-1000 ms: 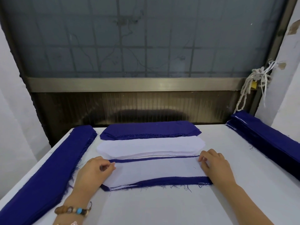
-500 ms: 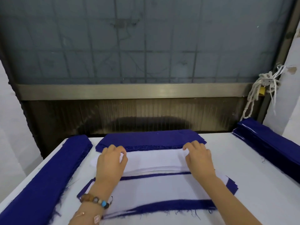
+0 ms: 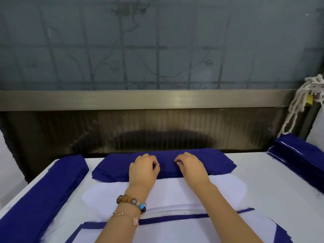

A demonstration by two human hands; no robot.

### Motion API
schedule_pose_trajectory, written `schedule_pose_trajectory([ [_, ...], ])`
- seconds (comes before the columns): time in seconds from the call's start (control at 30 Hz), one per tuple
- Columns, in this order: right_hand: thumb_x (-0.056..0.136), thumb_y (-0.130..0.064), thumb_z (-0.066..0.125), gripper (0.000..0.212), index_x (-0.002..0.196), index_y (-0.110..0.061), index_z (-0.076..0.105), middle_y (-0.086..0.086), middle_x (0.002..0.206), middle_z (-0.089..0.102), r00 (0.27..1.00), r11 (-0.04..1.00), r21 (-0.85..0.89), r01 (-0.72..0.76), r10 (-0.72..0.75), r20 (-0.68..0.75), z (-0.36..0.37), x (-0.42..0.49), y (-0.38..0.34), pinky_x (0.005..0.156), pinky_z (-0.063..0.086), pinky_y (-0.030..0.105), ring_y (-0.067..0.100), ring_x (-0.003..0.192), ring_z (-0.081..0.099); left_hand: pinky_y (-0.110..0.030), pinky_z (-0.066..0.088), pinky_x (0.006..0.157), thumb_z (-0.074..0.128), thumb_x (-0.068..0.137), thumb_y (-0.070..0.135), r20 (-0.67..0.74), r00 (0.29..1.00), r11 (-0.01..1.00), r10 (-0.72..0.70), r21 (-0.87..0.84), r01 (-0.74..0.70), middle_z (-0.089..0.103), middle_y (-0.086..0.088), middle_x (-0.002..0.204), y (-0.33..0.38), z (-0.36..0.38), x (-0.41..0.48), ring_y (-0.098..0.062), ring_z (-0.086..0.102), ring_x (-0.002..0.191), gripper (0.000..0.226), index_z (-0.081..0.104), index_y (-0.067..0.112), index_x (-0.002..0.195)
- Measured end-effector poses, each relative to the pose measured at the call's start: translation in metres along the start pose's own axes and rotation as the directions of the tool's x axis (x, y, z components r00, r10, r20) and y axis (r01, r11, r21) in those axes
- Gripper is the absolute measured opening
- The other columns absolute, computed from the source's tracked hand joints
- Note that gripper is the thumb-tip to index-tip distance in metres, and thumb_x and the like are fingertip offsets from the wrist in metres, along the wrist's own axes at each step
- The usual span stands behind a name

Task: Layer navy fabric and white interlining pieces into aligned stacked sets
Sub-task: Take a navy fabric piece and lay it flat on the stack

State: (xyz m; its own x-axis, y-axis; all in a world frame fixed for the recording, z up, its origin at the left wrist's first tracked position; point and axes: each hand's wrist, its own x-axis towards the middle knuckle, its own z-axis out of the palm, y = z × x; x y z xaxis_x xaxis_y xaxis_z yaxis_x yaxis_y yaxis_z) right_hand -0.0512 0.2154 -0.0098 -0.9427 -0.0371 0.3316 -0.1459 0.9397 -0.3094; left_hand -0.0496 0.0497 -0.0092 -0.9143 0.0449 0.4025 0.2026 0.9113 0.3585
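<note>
White table (image 3: 263, 172) is seen below a frosted window (image 3: 157, 41), with a metal rail (image 3: 157, 99) running along the window's lower edge and a white rope (image 3: 298, 106) hung at the far right. At the far middle of the table a navy stack (image 3: 219, 163) is laid, and just on its near side a white interlining stack (image 3: 228, 188) is placed, their long edges touching. Nearest of all, a layered set (image 3: 175, 217) is spread, white on top with navy strips showing along its edges. A long navy pile (image 3: 43, 190) is laid along the left edge of the table, and a second navy pile (image 3: 301, 155) is set at the far right. Both arms are stretched across the white pieces. The left hand (image 3: 142, 170), with a beaded bracelet (image 3: 131, 201) worn on its wrist, and the right hand (image 3: 190, 166) are placed side by side on top of the navy stack, fingers curled down onto the cloth. Whether a piece is pinched by either hand cannot be told.
</note>
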Motion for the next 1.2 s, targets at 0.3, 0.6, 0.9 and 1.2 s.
schedule_pose_trajectory([
  [0.3,0.098,-0.033,0.049,0.015,0.106,-0.020,0.052,0.001,0.110,0.057,0.994,0.996,-0.048,-0.075,0.071,-0.082,0.013,0.007,-0.004,0.072,0.043,0.029,0.019,0.100,0.051,-0.025,0.039,0.071,0.055,0.096,0.026,-0.114,0.991,0.996,-0.069,-0.065,0.062,0.053,0.004,0.095,-0.002,0.020,0.007,-0.015,0.050,0.096,0.010,0.062,0.023,0.103],
  [0.6,0.101,-0.032,0.044,0.033,0.130,-0.018,0.048,0.008,0.131,0.044,0.992,0.989,-0.082,-0.123,0.122,-0.014,0.013,0.008,-0.004,0.089,0.047,0.035,0.025,0.117,0.045,-0.045,0.009,0.118,0.027,0.106,0.031,0.111,0.987,0.982,-0.114,0.166,0.094,0.028,0.007,0.158,-0.007,0.027,0.009,-0.017,0.018,0.147,0.044,0.033,0.027,0.149],
  [0.9,0.099,-0.014,0.048,0.009,0.106,-0.013,0.053,0.010,0.116,0.051,0.992,0.990,-0.049,-0.129,0.129,0.000,0.006,0.012,-0.005,0.078,0.049,0.034,0.025,0.097,0.052,-0.036,0.039,0.091,0.041,0.102,0.034,0.058,0.997,0.980,-0.047,0.198,0.035,0.065,-0.001,0.109,-0.004,0.010,0.014,-0.021,0.057,0.104,0.025,0.049,0.023,0.123],
  [1.2,0.097,-0.010,0.046,0.027,0.124,-0.011,0.043,0.007,0.127,0.040,0.996,0.972,-0.236,-0.003,-0.017,-0.082,0.015,0.008,-0.002,0.093,0.038,0.034,0.022,0.113,0.040,-0.034,0.034,0.088,0.043,0.100,0.040,0.001,1.000,0.996,0.009,0.091,-0.009,0.056,0.007,0.100,-0.011,0.015,0.016,-0.016,0.049,0.100,0.016,0.049,0.027,0.092],
])
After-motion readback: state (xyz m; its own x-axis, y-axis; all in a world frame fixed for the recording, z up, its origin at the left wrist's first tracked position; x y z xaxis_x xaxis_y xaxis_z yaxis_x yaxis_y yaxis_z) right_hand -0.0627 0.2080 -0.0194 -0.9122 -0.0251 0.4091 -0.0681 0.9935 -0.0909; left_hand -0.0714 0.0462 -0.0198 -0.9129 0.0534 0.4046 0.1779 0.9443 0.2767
